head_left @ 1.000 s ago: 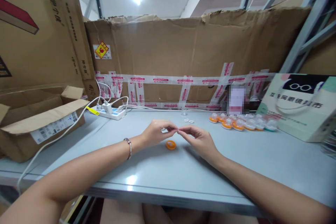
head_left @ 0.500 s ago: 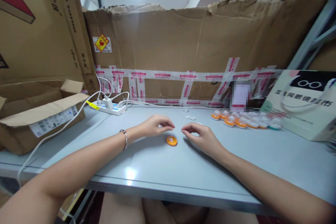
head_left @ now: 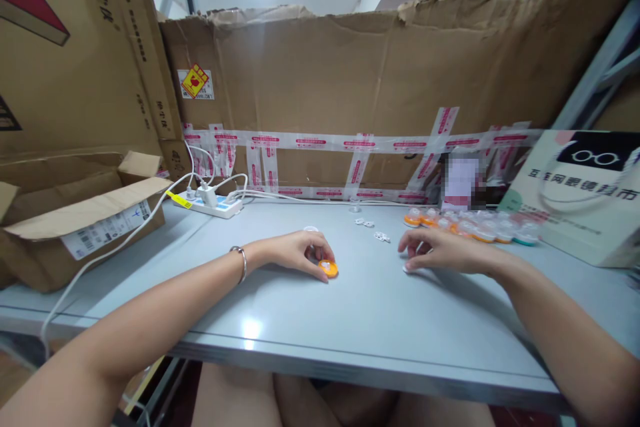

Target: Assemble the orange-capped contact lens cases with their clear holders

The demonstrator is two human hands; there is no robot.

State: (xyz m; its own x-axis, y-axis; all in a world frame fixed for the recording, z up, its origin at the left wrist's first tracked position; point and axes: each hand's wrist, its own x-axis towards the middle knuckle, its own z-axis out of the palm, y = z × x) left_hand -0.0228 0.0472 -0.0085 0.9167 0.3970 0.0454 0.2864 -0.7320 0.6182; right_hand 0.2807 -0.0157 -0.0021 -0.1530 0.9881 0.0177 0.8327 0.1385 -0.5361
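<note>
My left hand (head_left: pixel 306 252) rests low over the desk, thumb and fingers closed on the edge of an orange round disc (head_left: pixel 331 273) with a clear centre. Farther right, my right hand (head_left: pixel 440 251) curls its fingers down to the desk. A small white piece (head_left: pixel 405 269) shows at its thumb tip, mostly covered by the fingers. Between the hands and slightly farther back lie small white parts (head_left: pixel 382 237), with more white parts (head_left: pixel 364 222) behind them. A white ring (head_left: pixel 311 229) shows just behind my left hand.
Orange and teal discs with clear domes (head_left: pixel 484 236) stand in rows at the back right, beside a paper bag (head_left: pixel 585 213). A small clear piece (head_left: pixel 355 205) sits near the cardboard wall (head_left: pixel 310 80). At left are a power strip (head_left: pixel 215 207) and an open carton (head_left: pixel 80 213).
My left hand has come down onto the orange disc. My right hand has moved away to the right, down to the small white piece, uncovering white parts on the desk.
</note>
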